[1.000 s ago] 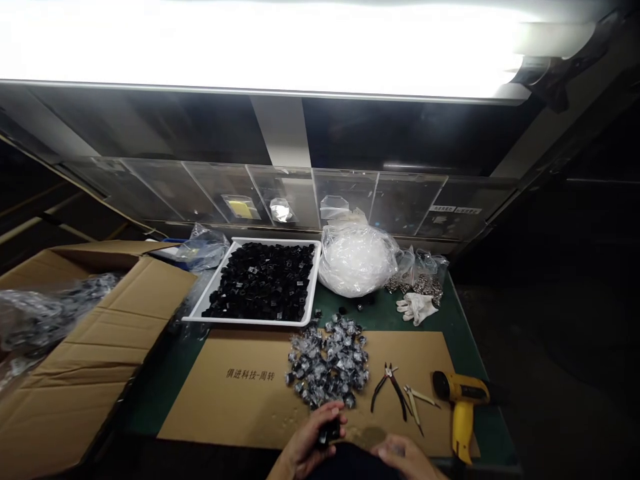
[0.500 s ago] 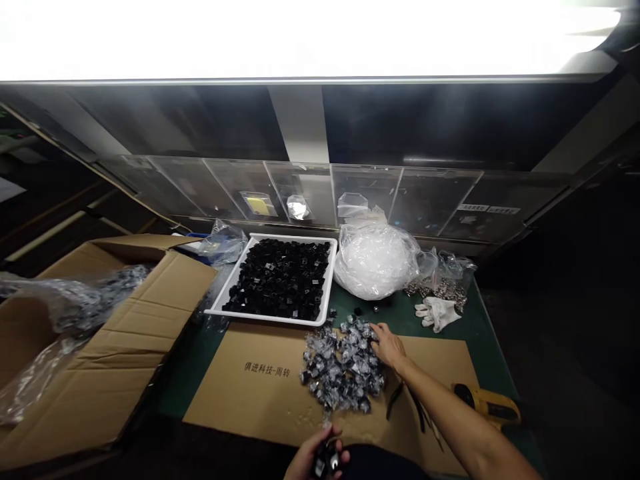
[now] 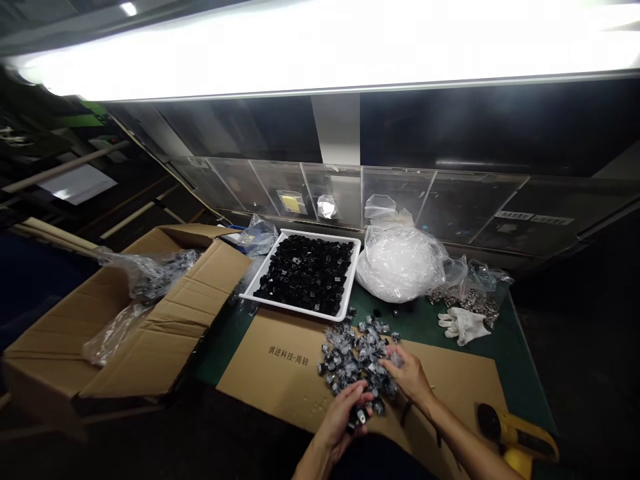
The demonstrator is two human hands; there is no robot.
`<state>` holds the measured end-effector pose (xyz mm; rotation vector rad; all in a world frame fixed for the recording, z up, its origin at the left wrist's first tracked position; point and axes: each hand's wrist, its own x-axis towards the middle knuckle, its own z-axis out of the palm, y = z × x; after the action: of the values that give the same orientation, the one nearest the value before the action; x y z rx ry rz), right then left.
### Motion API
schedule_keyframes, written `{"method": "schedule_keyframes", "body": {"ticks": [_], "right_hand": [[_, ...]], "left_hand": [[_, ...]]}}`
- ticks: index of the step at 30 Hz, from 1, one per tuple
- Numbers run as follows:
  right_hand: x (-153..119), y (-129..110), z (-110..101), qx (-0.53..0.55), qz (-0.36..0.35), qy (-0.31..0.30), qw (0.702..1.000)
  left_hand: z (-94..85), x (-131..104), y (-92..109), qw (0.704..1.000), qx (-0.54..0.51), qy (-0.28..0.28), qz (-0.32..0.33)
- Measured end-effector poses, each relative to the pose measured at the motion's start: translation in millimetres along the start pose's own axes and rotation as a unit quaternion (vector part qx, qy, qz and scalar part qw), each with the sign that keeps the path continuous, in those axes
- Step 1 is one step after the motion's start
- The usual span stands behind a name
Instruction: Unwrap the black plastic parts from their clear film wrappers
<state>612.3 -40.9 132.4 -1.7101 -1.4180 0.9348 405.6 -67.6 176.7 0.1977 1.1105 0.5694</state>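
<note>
Black parts (image 3: 361, 416) are lying in the left hand (image 3: 338, 421), lower centre, its fingers curling apparently to contain them, while the right hand (image 3: 413, 379) is pinching a wrapped part (image 3: 397, 360) at the pile (image 3: 350, 355).

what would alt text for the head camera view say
A person's bare left hand holds small black parts while the bare right hand touches a pile of small black parts in clear wrapping on a flat brown cardboard sheet. Behind are a shallow white tray of black parts and a clear bag of white material.
</note>
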Motion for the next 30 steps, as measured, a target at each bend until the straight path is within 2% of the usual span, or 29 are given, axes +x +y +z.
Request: {"method": "schedule_keyframes", "body": {"ticks": [4,7,10,14,19,23,26,30], "right_hand": [[-37,-40,-6,0.069,-0.032,-0.009,0.997],[-50,-58,-14,0.084,-0.041,-0.02,0.995],[-56,-67,-19,0.097,-0.039,-0.039,0.994],[-64,-71,-13,0.122,0.045,-0.04,0.991],[-68,-73,-2,0.17,0.041,-0.05,0.983],[-67,-71,-9,0.129,0.089,-0.074,0.985],[-63,-68,-18,0.083,0.085,-0.065,0.991],[-56,-65,-23,0.091,0.084,-0.04,0.992]], "left_hand": [[27.4,2,15,0.997,0.034,-0.068,0.019],[32.1,-1,17,0.995,0.049,-0.086,0.023],[24.4,-5,12,0.995,0.042,-0.087,0.013],[10.1,-8,5,0.995,0.031,-0.09,-0.008],[1.8,-8,4,0.996,0.036,-0.087,-0.001],[-5.2,-9,8,0.993,0.082,-0.09,-0.005],[-13.1,-10,9,0.991,0.102,-0.082,-0.022],[-20.5,-13,7,0.989,0.109,-0.088,-0.047]]}}
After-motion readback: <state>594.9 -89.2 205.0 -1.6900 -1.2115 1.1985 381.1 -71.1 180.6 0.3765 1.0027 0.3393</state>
